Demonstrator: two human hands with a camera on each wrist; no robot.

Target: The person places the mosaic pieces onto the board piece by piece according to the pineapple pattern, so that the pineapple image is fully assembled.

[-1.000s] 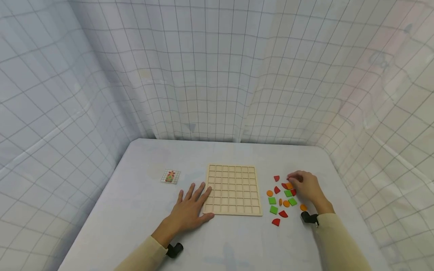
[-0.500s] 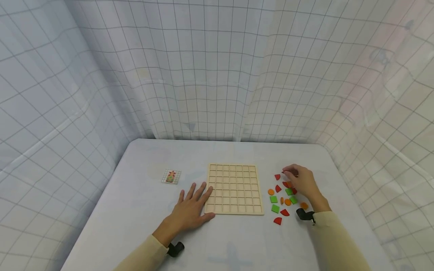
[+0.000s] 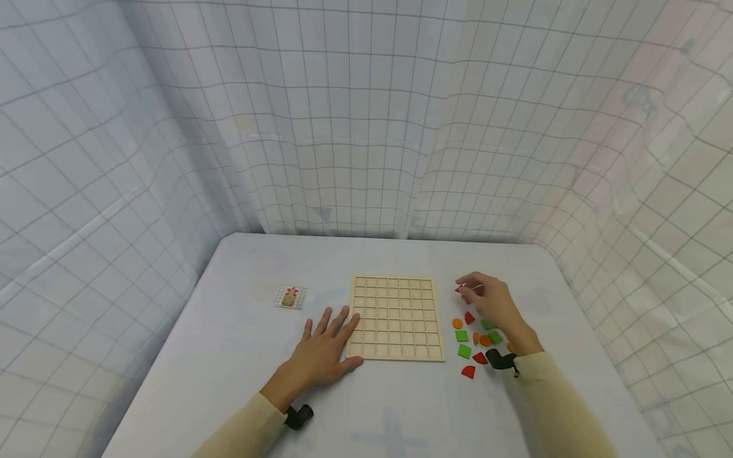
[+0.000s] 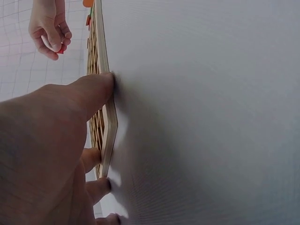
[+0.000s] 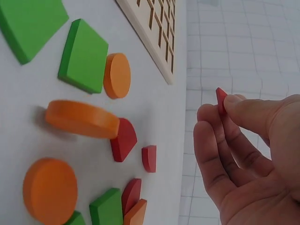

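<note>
Head view: one red piece lifted, one grid board steadied.
Near left, the left hand (image 3: 322, 350) lies flat, fingers straight against the wooden board (image 3: 396, 317). Right of it lie three green squares among the loose pieces (image 3: 471, 340). Farther, the right hand (image 3: 488, 302) pinches the red piece (image 5: 220, 101) by its edges; it looks light, stiff and smooth.

Left hand (image 3: 323, 353) flat — right hand (image 3: 492, 304) fingers pinched.

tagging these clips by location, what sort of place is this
Probably a staged recording booth, not a home: a white table boxed in by grid-printed white curtains, set only with a wooden grid board, a small pattern card and coloured pieces.
</note>
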